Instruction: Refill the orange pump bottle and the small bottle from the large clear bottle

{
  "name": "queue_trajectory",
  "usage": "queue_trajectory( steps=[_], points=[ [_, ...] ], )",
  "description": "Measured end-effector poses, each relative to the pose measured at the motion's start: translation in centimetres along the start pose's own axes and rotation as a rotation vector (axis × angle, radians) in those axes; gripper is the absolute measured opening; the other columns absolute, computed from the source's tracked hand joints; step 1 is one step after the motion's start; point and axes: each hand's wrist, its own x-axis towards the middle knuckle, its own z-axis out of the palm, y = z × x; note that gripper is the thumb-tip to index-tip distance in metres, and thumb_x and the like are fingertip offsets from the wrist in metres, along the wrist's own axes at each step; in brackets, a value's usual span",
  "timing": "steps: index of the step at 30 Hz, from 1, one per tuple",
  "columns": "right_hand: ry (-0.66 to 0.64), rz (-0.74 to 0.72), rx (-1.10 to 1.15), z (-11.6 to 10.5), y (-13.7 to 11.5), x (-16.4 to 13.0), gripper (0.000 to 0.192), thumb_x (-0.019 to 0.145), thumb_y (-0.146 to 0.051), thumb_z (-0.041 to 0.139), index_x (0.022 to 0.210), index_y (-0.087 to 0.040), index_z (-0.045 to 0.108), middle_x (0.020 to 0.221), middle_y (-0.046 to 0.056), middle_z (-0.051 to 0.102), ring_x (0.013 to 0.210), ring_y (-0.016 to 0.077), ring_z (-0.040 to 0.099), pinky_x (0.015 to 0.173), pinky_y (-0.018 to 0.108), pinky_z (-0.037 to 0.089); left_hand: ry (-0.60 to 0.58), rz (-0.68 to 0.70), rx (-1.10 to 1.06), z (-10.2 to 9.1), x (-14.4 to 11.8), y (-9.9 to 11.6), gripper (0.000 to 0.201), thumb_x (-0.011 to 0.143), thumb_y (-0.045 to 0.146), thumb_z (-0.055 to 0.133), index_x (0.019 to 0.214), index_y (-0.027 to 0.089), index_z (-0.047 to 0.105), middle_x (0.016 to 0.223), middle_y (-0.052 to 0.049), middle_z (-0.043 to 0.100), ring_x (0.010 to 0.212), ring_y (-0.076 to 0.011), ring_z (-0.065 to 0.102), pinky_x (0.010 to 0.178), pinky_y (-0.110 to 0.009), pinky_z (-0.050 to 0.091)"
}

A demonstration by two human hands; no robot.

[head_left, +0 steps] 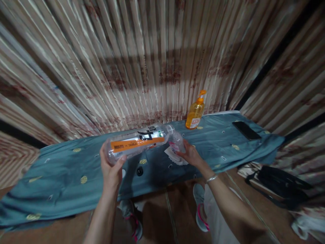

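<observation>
— 2 hands, 2 different jobs, as far as I can see. The left hand (111, 166) is closed round the base of a clear plastic bottle (138, 143), fingers wrapped over the bottom end, so the bottle lies nearly level at the centre of the frame, its neck pointing right.

— Why on its side?

— Probably to bring the neck over to the other hand. The orange-and-white label faces up towards the camera.

— And the right hand (190, 154)?

— Just right of centre, fingers curled on a small crumpled clear plastic piece (177, 141) at the bottle's mouth, pressing down towards a white cloth (175, 157) on the blue bedspread (63, 169). Whether it pinches the plastic firmly or only rests on it, I cannot tell.

— Anything else about?

— 1 orange pump bottle (195, 113) stands upright at the far edge, right of centre, against the striped curtain (152, 51). A black phone (246, 130) lies flat further right. A small dark cap (139, 171) sits on the spread below the bottle, apart from both hands.
</observation>
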Motion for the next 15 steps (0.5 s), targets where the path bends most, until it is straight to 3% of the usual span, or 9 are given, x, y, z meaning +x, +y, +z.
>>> queue_trajectory(
  steps=[7, 11, 15],
  points=[
    [-0.002, 0.004, 0.031, -0.4, 0.2, -0.7, 0.049, 0.092, -0.029, 0.089, 0.139, -0.02, 0.076, 0.105, 0.008, 0.09, 0.09, 0.0321, 0.086, 0.081, 0.037, 0.066, 0.014, -0.039, -0.026, -0.3, -0.9, 0.0, 0.096, 0.068, 0.056, 0.11, 0.153, 0.035, 0.073, 0.157, -0.01, 0.073, 0.141, -0.0329, 0.071, 0.127, -0.047, 0.058],
    [-0.01, 0.021, 0.051, -0.5, -0.1, -0.7, 0.049, 0.091, -0.03, 0.088, 0.138, -0.02, 0.077, 0.107, 0.01, 0.091, 0.094, 0.0344, 0.087, 0.086, 0.041, 0.068, 0.032, -0.041, -0.017, -0.3, -1.5, 0.5, 0.092, 0.068, 0.056, 0.11, 0.151, 0.036, 0.074, 0.149, -0.007, 0.076, 0.132, -0.0295, 0.073, 0.123, -0.044, 0.059],
    [-0.007, 0.008, 0.094, -0.5, 0.0, -0.8, 0.049, 0.091, -0.032, 0.088, 0.138, -0.019, 0.077, 0.118, 0.014, 0.091, 0.106, 0.0369, 0.089, 0.093, 0.044, 0.07, 0.023, -0.05, 0.002, -0.4, -2.2, 0.4, 0.092, 0.073, 0.055, 0.108, 0.155, 0.037, 0.072, 0.156, -0.008, 0.073, 0.139, -0.0312, 0.072, 0.128, -0.046, 0.057]
  ],
)
